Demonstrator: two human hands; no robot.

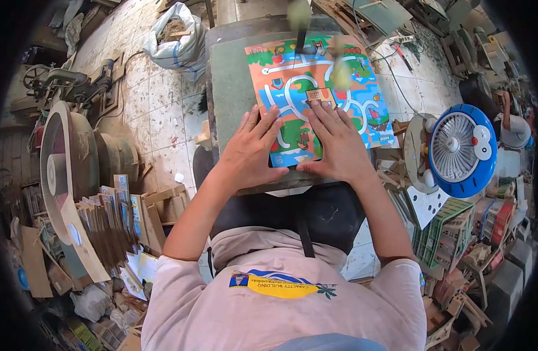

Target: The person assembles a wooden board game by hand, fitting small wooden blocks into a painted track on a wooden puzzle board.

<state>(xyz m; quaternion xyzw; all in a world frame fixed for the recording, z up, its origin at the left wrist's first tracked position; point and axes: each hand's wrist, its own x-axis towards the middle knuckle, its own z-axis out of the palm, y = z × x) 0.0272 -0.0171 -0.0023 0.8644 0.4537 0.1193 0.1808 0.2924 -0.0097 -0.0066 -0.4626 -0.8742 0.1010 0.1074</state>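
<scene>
A flat board (310, 67) printed with a colourful map of white winding paths lies on a grey-green machine table (231, 76). My left hand (249, 146) rests flat on its near left part, fingers stretched forward. On the near middle of the board lies my right hand (338, 145), also flat, with the fingertips by a small printed house. The two thumbs point at each other near the board's front edge. A dark upright machine part (302, 40) comes down onto the board's far side; its lower tip is hard to make out.
A white sack (175, 44) stands on the tiled floor beyond the table's left. To the right is a blue fan (462, 149), with a green crate (444, 231) below it. Stacked thin boards (108, 219) and a large wheeled machine (61, 169) are at left. Blurred yellowish shapes hang close to the camera.
</scene>
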